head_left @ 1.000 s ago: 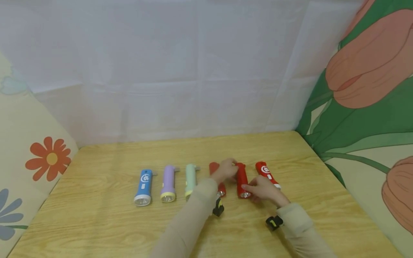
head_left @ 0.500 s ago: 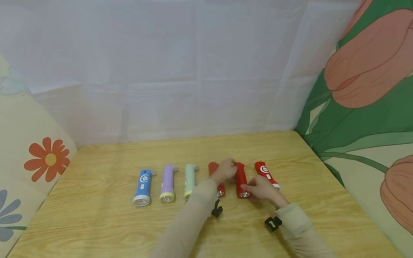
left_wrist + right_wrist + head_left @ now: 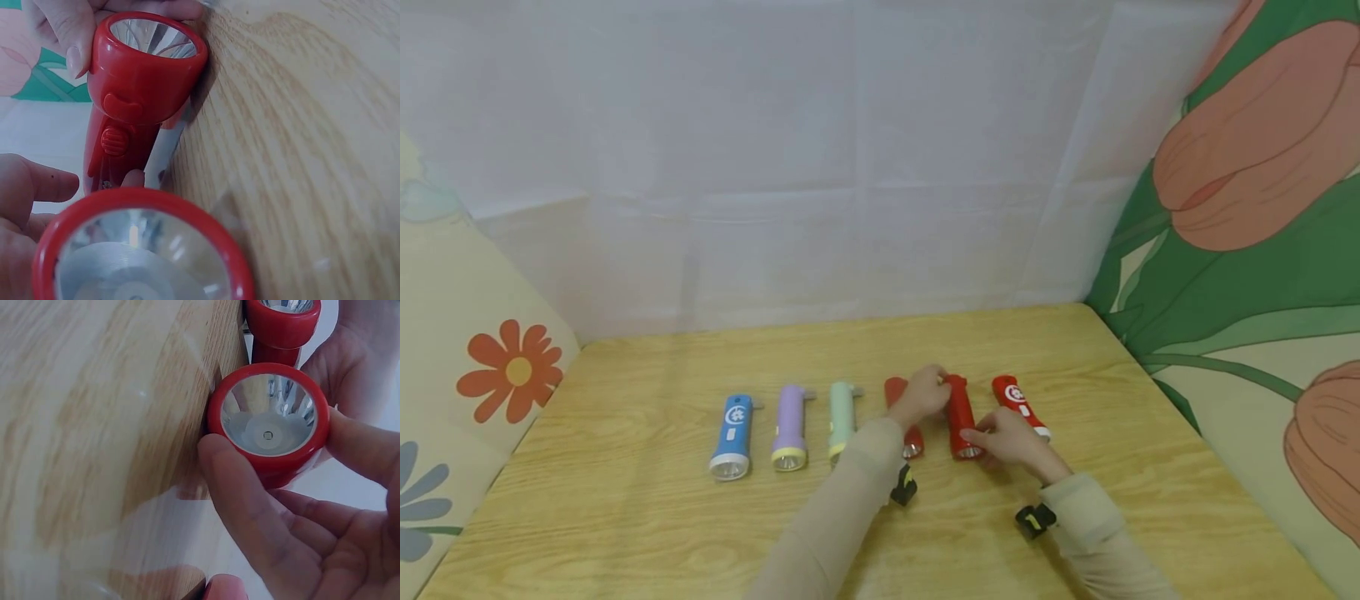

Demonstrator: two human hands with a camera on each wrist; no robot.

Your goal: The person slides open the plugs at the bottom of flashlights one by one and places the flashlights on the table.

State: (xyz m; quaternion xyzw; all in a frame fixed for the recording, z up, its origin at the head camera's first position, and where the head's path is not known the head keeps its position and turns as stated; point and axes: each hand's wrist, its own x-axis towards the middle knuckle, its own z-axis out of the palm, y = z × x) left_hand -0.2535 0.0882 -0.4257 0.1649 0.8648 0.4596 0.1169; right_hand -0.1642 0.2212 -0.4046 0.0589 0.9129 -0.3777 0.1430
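In the head view a red flashlight (image 3: 959,412) lies between both hands, lens end toward the person. My right hand (image 3: 1011,437) pinches the rim of its head between thumb and finger, clearest in the right wrist view. My left hand (image 3: 925,393) holds the same flashlight's tail, thumb on one side and a fingertip (image 3: 133,178) on the other. Beneath the left wrist lies another red flashlight (image 3: 913,442), partly hidden; its lens (image 3: 137,262) fills the bottom of the left wrist view. A third red flashlight (image 3: 1019,402) with a white emblem lies just right of the right hand.
Left of the hands, a blue flashlight (image 3: 732,437), a purple flashlight (image 3: 790,425) and a mint green flashlight (image 3: 842,412) lie in a row; the left sleeve partly covers the green one. A white cloth (image 3: 775,167) hangs behind the wooden table (image 3: 625,500).
The held red flashlight and the left hand have risen very slightly at the tail end. The other flashlights have stayed in place; the head view has shifted a little.
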